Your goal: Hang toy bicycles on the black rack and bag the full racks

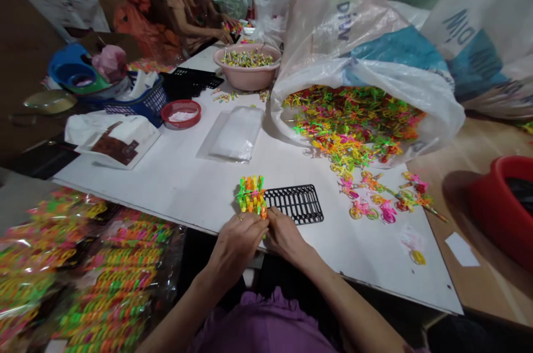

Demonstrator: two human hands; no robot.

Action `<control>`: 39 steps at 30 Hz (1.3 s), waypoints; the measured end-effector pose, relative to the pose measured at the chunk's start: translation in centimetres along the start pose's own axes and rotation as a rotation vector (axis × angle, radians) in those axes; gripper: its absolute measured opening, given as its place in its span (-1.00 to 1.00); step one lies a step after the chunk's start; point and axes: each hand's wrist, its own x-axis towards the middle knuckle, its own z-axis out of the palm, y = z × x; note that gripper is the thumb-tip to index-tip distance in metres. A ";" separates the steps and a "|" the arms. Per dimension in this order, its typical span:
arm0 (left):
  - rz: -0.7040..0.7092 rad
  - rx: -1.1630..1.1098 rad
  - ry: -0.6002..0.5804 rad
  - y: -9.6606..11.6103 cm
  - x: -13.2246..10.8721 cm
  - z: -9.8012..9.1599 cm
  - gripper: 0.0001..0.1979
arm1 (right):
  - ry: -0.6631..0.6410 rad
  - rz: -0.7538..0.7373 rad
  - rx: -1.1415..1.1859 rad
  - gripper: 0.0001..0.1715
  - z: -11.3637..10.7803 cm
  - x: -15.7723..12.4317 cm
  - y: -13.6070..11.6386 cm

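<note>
A black plastic grid tray (297,203) lies on the white table (187,181) in front of me. Its left end is filled with several bright plastic toys (251,195), green, orange and yellow. My left hand (239,239) and my right hand (283,233) meet at the tray's near left corner, fingers curled and pinched together against the toys. What the fingertips hold is hidden. Loose pink, yellow and orange toys (377,197) lie scattered to the right of the tray.
A big clear bag (358,64) spills coloured toys at the back right. A pink bowl (247,67), a red basket (181,113) and flat plastic bags (235,134) stand behind. Packed toy bags (83,270) lie at left. A red bucket (506,206) is right. Another person (189,3) works far off.
</note>
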 end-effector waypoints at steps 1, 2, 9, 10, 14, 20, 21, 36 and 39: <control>0.008 -0.011 0.005 0.2 -0.2 -0.4 -0.82 | -0.014 -0.013 0.071 -0.90 -0.3 -0.4 0.4; 0.013 -0.022 0.015 0.3 -0.2 -0.8 -0.83 | -0.026 -0.020 0.145 -0.88 -0.8 -0.7 0.8; -0.164 0.119 0.004 -2.9 3.5 -2.1 -0.75 | 0.160 -0.008 0.091 -0.74 -3.8 3.2 3.3; -0.149 0.106 -0.045 -3.5 4.0 -1.8 -0.79 | 0.131 -0.058 0.053 -0.76 -3.7 3.9 3.3; -0.112 0.031 -0.076 -4.9 4.4 -0.5 -0.84 | 0.050 -0.147 -0.133 -0.84 -2.4 5.1 2.8; -0.104 -0.051 0.009 -4.9 3.7 -0.2 -0.84 | 0.093 -0.118 -0.283 -0.80 -1.6 4.3 2.4; -0.099 -0.037 0.016 -4.8 3.7 -0.3 -0.82 | 0.100 -0.103 -0.303 -0.79 -1.5 4.2 2.1; 0.219 0.069 0.150 -5.5 4.0 1.2 -0.72 | 0.441 0.303 -0.648 -0.70 -14.9 8.5 10.0; 0.274 0.108 0.140 -5.9 3.8 1.2 -0.74 | 0.399 0.261 -0.821 -0.74 -15.3 9.4 10.4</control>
